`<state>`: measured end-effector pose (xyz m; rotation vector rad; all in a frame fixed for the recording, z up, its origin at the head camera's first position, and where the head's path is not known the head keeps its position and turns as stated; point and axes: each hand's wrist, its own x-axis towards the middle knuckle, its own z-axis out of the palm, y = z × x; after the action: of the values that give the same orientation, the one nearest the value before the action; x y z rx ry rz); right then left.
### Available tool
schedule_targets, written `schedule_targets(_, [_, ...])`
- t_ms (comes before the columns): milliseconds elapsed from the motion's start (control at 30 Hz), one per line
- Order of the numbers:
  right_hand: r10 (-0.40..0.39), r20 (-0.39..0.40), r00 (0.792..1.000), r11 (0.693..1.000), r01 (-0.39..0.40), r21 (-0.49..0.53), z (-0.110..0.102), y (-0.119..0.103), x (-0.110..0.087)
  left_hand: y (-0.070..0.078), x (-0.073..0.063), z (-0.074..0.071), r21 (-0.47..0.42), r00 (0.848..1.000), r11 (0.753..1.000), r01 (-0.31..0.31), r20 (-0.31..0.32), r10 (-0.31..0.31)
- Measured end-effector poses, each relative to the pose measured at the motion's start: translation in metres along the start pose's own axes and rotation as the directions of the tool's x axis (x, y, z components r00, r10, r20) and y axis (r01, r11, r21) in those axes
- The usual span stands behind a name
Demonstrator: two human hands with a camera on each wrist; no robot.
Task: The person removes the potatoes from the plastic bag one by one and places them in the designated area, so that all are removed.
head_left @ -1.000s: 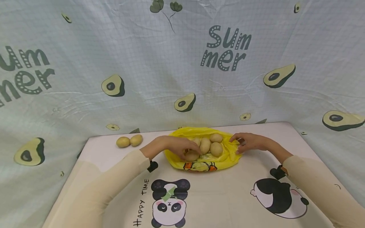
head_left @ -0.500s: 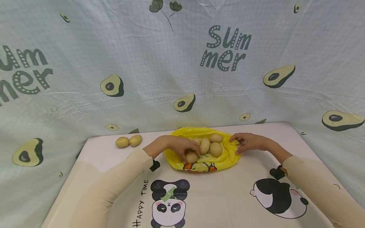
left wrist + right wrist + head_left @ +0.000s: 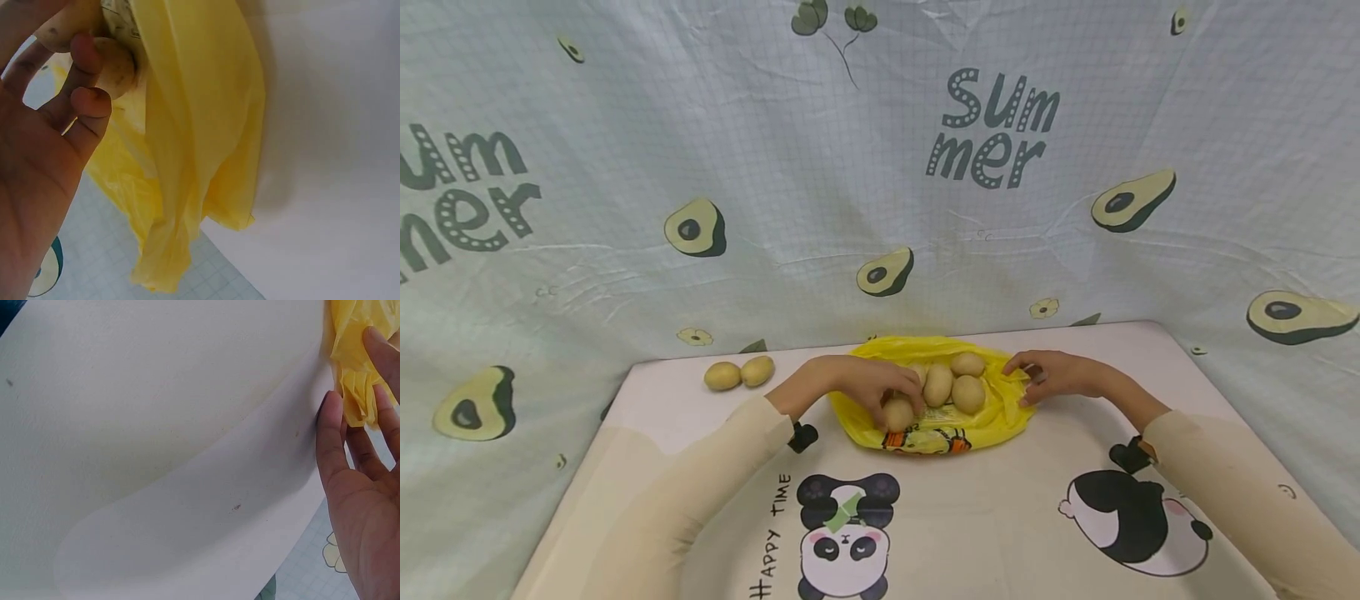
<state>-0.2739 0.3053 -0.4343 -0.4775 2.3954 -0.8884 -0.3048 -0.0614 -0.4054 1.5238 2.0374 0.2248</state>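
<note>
Left hand (image 3: 874, 385) round a potato (image 3: 898, 414) (right hand (image 3: 1058, 372) on yellow bag (image 3: 1000, 426))

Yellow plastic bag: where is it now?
In the head view, the yellow bag lies just right of centre near the far edge of the panda-print table, with the left hand over its left part and the right hand at its right end.

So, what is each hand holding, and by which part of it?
The left hand grips a potato by its sides; the right hand holds the yellow bag by its right edge.
</note>
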Motion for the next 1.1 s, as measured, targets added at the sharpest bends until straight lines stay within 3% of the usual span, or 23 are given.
schedule_targets(300, [-0.006,0.003,1.0,1.0,0.006,0.008,0.0,0.001,-0.001,0.009,-0.014,-0.001,-0.077,0.994,0.997,-0.003,-0.106,-0.005])
schedule_targets(667, [-0.016,-0.002,1.0,1.0,0.016,-0.003,0.0,0.001,-0.001,0.02,-0.029,0.0,-0.062,0.965,0.996,-0.057,-0.261,0.039])
schedule_targets(867, [-0.02,-0.007,1.0,1.0,0.02,-0.005,0.001,0.002,-0.002,0.025,-0.033,-0.002,-0.037,0.95,0.992,-0.117,-0.295,0.101])
schedule_targets(1100, [-0.031,-0.017,0.999,0.999,0.031,-0.01,0.002,0.003,-0.002,0.024,-0.038,0.0,-0.025,0.943,0.992,-0.126,-0.314,0.112])
